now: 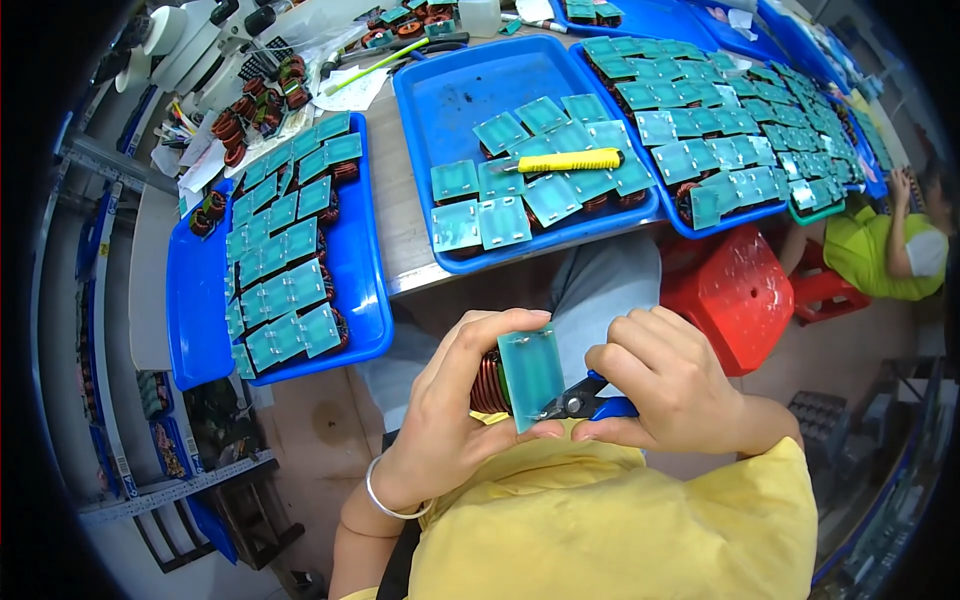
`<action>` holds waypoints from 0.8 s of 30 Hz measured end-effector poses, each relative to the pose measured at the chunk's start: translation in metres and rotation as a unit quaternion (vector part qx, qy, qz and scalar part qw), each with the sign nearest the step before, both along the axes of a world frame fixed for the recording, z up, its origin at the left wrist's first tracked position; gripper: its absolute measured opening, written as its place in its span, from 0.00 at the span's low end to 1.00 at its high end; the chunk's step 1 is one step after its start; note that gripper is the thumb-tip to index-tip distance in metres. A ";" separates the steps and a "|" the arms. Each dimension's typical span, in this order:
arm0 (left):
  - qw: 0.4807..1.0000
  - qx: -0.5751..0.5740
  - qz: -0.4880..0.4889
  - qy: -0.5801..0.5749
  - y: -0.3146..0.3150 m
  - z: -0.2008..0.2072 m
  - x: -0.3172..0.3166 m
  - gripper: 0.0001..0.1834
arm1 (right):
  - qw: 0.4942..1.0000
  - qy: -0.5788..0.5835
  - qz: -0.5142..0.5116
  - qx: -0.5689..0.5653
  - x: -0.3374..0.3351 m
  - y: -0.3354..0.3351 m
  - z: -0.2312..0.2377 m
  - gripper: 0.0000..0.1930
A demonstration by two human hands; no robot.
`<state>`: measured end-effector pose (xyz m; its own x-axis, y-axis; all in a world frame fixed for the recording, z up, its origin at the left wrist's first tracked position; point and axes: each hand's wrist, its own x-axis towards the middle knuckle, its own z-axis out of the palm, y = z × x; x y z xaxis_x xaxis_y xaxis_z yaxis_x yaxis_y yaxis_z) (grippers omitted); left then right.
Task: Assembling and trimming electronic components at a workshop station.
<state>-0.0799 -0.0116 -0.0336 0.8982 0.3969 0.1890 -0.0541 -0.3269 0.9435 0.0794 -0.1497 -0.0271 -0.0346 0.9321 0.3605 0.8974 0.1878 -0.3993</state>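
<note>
My left hand (445,405) grips a coil (489,383) wound in copper-coloured wire, with a green circuit board (532,375) fixed to its side. The board's flat face is turned toward my right. In my right hand (668,385) is a pair of flush cutters (582,400) with blue handles. Their dark jaws touch the lower part of the board, close to my left thumb; whether the jaws are fully closed is too small to tell. Both hands are held over my lap, below the table's front edge.
A blue tray (425,110) on the table (400,235) holds several boards with a yellow utility knife (570,160) on top. Another blue tray (360,300) stands left, a fuller one (690,232) right. A red stool (735,300) is at right, near another person (895,245).
</note>
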 end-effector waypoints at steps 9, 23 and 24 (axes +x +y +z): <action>0.998 0.066 -0.006 0.014 0.001 0.000 0.003 0.40 | 1.000 0.018 -0.009 -0.004 -0.003 -0.004 0.000 0.23; 0.996 0.060 -0.054 0.033 -0.004 0.001 0.009 0.35 | 0.995 0.101 -0.012 0.000 -0.001 -0.019 -0.023 0.24; 0.995 0.079 -0.067 -0.004 -0.005 0.002 0.009 0.34 | 0.996 0.088 -0.030 0.011 0.001 -0.020 -0.019 0.24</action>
